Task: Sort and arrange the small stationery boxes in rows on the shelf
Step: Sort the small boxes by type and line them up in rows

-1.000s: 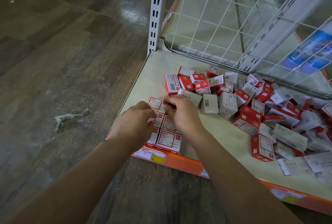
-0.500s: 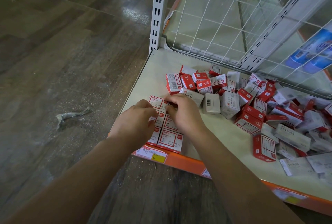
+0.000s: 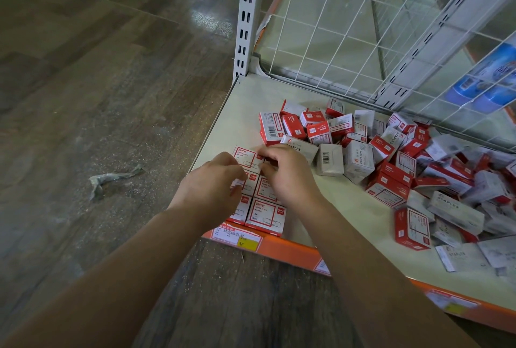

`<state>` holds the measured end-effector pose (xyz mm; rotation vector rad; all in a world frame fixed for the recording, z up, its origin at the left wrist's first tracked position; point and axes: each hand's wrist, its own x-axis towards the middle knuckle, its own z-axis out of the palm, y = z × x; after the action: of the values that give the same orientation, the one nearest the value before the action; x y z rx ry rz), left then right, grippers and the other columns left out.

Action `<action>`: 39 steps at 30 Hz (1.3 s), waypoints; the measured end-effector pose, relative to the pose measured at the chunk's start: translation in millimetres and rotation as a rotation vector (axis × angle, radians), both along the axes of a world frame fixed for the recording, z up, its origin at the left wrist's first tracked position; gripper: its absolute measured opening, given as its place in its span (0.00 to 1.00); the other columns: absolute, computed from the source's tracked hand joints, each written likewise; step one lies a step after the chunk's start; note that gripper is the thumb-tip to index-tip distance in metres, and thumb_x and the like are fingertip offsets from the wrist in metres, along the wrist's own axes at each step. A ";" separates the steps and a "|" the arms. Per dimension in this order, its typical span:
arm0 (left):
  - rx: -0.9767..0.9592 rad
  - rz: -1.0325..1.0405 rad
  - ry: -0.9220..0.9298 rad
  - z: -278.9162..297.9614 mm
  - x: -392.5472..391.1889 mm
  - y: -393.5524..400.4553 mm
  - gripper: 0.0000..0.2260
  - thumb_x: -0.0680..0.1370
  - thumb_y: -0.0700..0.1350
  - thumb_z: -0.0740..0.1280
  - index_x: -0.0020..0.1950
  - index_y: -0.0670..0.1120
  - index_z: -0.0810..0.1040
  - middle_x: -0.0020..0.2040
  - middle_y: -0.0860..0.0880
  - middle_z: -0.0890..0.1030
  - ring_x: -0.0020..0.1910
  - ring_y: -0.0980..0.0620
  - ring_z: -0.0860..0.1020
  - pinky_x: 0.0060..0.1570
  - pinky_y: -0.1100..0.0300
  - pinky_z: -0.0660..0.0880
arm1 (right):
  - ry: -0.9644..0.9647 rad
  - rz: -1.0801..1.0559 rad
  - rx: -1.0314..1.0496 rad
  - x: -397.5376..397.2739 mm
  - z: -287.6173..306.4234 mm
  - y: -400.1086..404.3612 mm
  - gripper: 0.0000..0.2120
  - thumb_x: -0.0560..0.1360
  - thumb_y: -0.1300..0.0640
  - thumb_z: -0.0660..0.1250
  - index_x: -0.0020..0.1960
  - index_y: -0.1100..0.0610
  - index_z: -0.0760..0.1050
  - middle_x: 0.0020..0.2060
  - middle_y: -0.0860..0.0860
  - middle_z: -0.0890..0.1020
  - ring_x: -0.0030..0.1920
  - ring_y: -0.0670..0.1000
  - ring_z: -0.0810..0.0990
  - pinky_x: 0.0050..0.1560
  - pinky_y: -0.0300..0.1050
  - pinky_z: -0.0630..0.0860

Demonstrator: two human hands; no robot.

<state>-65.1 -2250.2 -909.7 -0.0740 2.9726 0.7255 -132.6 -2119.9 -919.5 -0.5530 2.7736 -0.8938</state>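
Small red-and-white paper clip boxes (image 3: pixel 266 215) lie flat in a two-column block at the front left corner of the shelf (image 3: pixel 245 101). My right hand (image 3: pixel 287 177) is over the far end of the right column, its curled fingers pinching a box that it mostly hides. My left hand (image 3: pixel 212 191) covers the left column with fingertips curled onto a box there. The far left box (image 3: pixel 245 156) shows between the two hands. A loose pile of red and grey staple and clip boxes (image 3: pixel 391 157) spreads across the middle and right of the shelf.
A white wire mesh panel (image 3: pixel 349 40) backs the shelf, with a slotted white upright (image 3: pixel 247 18) at its left corner. The front edge is an orange rail (image 3: pixel 293 252) with price labels (image 3: pixel 237 237). A crumpled wrapper (image 3: pixel 111 180) lies on the wooden floor to the left.
Both hands stay over the arranged block. The right fingers have shifted slightly on the far box and the left fingertips have moved a little toward it.
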 end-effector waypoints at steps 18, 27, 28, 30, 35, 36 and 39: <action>-0.009 -0.024 0.040 3.1 -2.8 30.0 0.14 0.79 0.45 0.60 0.64 0.52 0.75 0.64 0.54 0.71 0.62 0.54 0.70 0.53 0.62 0.71 | 0.098 -0.197 -0.070 2.9 8.8 47.3 0.13 0.76 0.65 0.61 0.57 0.55 0.77 0.53 0.47 0.76 0.53 0.45 0.74 0.53 0.35 0.69; -0.128 -0.115 0.005 7.5 -7.2 41.0 0.16 0.80 0.51 0.56 0.67 0.54 0.70 0.62 0.54 0.72 0.60 0.55 0.70 0.52 0.62 0.71 | 0.166 -0.143 0.059 -13.1 6.5 56.9 0.18 0.76 0.65 0.60 0.66 0.59 0.71 0.62 0.54 0.74 0.63 0.52 0.71 0.59 0.38 0.63; -0.143 -0.109 -0.007 8.9 -10.0 42.2 0.16 0.80 0.52 0.56 0.67 0.54 0.70 0.63 0.54 0.72 0.61 0.54 0.70 0.51 0.62 0.71 | 0.165 -0.125 0.065 -13.8 5.7 55.1 0.17 0.76 0.65 0.60 0.65 0.59 0.72 0.61 0.54 0.75 0.62 0.53 0.71 0.59 0.39 0.65; -0.170 -0.103 -0.040 11.6 -15.9 45.0 0.16 0.80 0.53 0.56 0.66 0.54 0.73 0.63 0.53 0.72 0.61 0.54 0.71 0.49 0.62 0.71 | 0.164 -0.109 0.089 -15.4 3.4 52.5 0.16 0.76 0.64 0.59 0.64 0.59 0.73 0.60 0.54 0.76 0.61 0.53 0.72 0.60 0.43 0.66; -0.194 -0.097 -0.073 14.0 -19.3 48.6 0.16 0.80 0.53 0.56 0.65 0.54 0.74 0.61 0.52 0.73 0.58 0.53 0.73 0.48 0.62 0.73 | 0.166 -0.106 0.124 -16.1 5.5 50.2 0.16 0.77 0.62 0.61 0.64 0.58 0.72 0.63 0.54 0.73 0.65 0.53 0.68 0.65 0.45 0.63; -0.190 -0.094 -0.070 13.7 -18.1 48.5 0.16 0.80 0.53 0.56 0.66 0.54 0.74 0.61 0.52 0.73 0.58 0.54 0.73 0.48 0.62 0.73 | 0.166 -0.101 0.154 -15.6 5.9 50.8 0.16 0.77 0.61 0.61 0.65 0.58 0.72 0.64 0.54 0.71 0.66 0.53 0.66 0.66 0.45 0.62; -0.186 -0.087 -0.061 12.0 -14.6 48.5 0.17 0.80 0.53 0.56 0.67 0.54 0.72 0.63 0.53 0.71 0.60 0.54 0.72 0.50 0.61 0.73 | 0.168 -0.115 0.250 -16.2 4.7 54.7 0.15 0.77 0.62 0.60 0.63 0.59 0.73 0.65 0.55 0.69 0.66 0.55 0.64 0.67 0.47 0.62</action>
<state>-79.7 -2201.7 -897.7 0.0217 2.9553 0.4274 -148.8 -2065.3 -914.7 -0.4493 3.0344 -0.5293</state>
